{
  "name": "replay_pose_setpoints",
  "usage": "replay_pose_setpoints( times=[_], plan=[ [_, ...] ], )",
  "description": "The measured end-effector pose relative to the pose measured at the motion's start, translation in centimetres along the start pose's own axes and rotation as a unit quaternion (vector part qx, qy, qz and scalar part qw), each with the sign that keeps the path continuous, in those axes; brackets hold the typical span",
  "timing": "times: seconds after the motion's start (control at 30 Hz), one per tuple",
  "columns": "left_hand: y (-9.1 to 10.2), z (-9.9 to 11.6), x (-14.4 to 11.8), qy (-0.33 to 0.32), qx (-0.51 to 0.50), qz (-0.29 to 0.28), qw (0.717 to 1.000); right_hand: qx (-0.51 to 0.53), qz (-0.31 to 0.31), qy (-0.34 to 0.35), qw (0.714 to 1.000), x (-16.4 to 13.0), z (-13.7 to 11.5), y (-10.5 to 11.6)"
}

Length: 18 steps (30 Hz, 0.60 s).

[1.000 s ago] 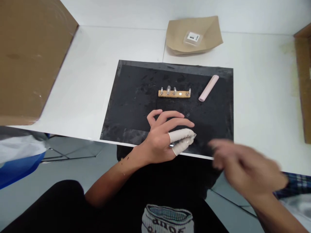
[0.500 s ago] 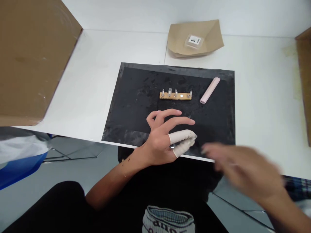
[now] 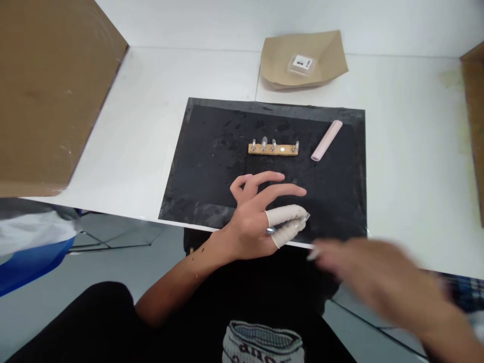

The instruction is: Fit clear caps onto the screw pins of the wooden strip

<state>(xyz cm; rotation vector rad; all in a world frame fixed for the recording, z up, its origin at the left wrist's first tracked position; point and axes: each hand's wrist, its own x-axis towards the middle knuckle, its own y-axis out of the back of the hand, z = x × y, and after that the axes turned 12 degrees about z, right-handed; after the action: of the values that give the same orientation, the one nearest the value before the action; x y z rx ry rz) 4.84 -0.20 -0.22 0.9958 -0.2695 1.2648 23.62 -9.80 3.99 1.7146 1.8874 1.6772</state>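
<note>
My left hand (image 3: pixel 251 222) is at the front edge of the black mat (image 3: pixel 212 176). Its thumb and index finger, both in white finger covers (image 3: pixel 282 216), pinch a small clear piece (image 3: pixel 305 218); the other fingers are spread. Smeared by motion, my right hand (image 3: pixel 370 272) hangs past the table edge to the right, with a small pale bit (image 3: pixel 313 253) at its fingertips that I cannot make out. Beyond my left hand lies a wooden strip (image 3: pixel 278 150) with several small clear upright pieces on it. A pale pink stick (image 3: pixel 327 140) lies to its right.
A brown paper tray (image 3: pixel 328 60) at the back holds a clear plastic box (image 3: pixel 301 64) with a label. Brown boards stand at the left (image 3: pixel 56 96) and right (image 3: pixel 474 126). A blue bin (image 3: pixel 38 269) with a white bag is below the table's left side.
My right hand has dropped slightly toward me and stays blurred. My left hand has shifted a little to the right, still pinching the small clear piece.
</note>
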Motion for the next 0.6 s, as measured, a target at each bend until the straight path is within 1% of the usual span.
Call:
replay_pose_setpoints(
  times=[0.03, 0.07, 0.13, 0.2, 0.3, 0.43, 0.53, 0.6],
  plan=[
    [0.0, 0.0, 0.0, -0.001, -0.001, 0.0, 1.0, -0.036, 0.023, -0.033, 0.999, 0.1, 0.4, 0.0],
    [-0.1, 0.0, 0.0, -0.001, -0.002, -0.002, 1.0, -0.065, 0.049, -0.033, 0.996, 0.3, 0.7, 0.1],
    [-0.1, 0.0, -0.1, 0.004, -0.004, -0.002, 1.0, -0.039, 0.042, -0.003, 0.998, 0.5, 1.0, 0.0],
    [0.0, -0.1, -0.1, 0.006, -0.006, 0.001, 1.0, 0.006, 0.018, 0.033, 0.999, 0.7, 1.1, -0.1],
    [0.0, -0.3, -0.3, 0.007, -0.004, -0.006, 1.0, -0.007, 0.026, 0.017, 0.999, 0.5, 0.9, -0.5],
    [0.0, -0.5, -0.5, 0.016, -0.001, -0.01, 1.0, 0.005, 0.004, 0.054, 0.999, -0.3, 1.0, -1.3],
    [0.0, -0.6, -0.4, 0.014, -0.001, -0.005, 1.0, -0.026, -0.001, 0.04, 0.999, -0.6, 1.3, -1.4],
    [0.0, -0.6, -0.3, 0.015, -0.002, -0.006, 1.0, -0.023, 0.006, 0.053, 0.998, -0.7, 0.9, -1.4]
  ],
)
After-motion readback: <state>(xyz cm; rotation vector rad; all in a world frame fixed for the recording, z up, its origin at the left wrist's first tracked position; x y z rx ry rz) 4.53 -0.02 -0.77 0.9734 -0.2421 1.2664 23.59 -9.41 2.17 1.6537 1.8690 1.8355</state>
